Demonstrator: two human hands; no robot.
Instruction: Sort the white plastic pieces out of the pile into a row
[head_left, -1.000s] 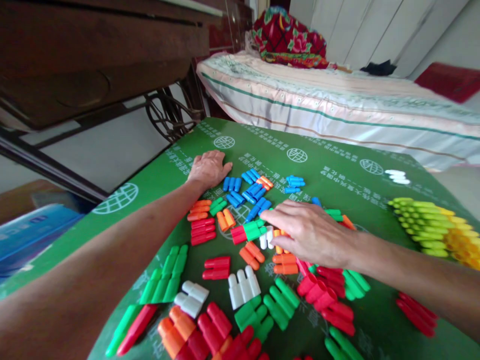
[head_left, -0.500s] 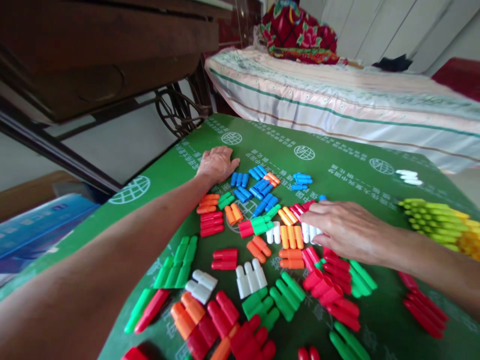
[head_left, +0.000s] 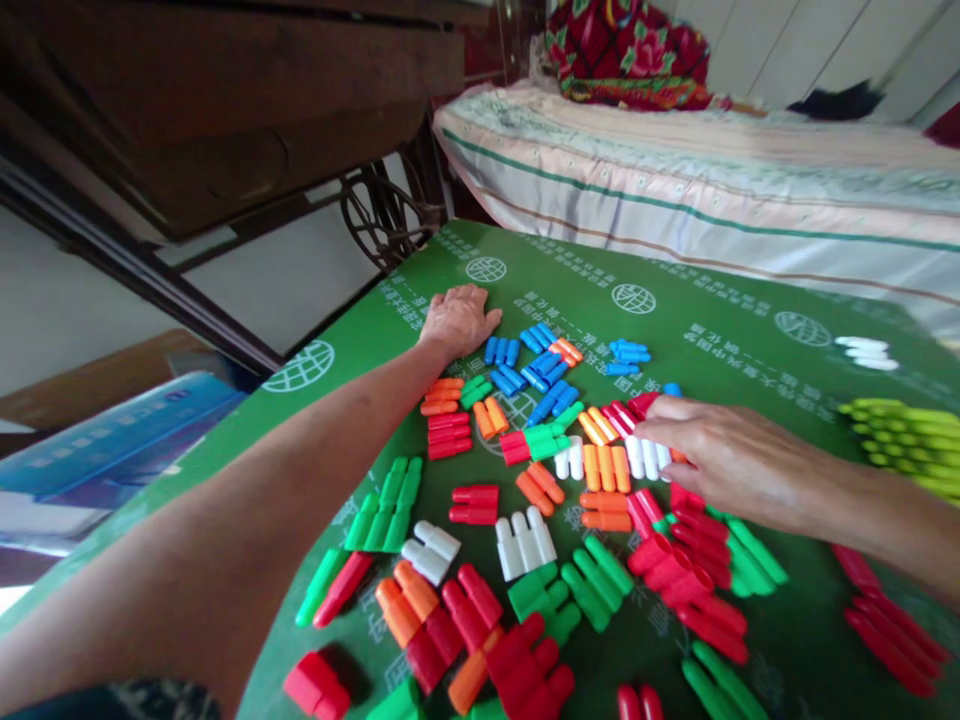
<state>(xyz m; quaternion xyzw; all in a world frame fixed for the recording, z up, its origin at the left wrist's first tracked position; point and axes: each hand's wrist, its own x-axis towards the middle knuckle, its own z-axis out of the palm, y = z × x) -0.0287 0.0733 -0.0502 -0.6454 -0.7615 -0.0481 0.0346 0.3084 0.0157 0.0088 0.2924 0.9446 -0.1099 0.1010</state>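
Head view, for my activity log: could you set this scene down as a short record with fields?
Left hand: palm down on green tabletop, beside blue tubes
Right hand: fingers by white cluster; grip unclear
Nearer pieces: red tubes, orange tubes, green tubes
Far right: yellow-green bundle
Background: bed beyond tabletop

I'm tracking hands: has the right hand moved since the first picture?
Yes, the right hand has moved rightward, judged against the far row's middle globe print.
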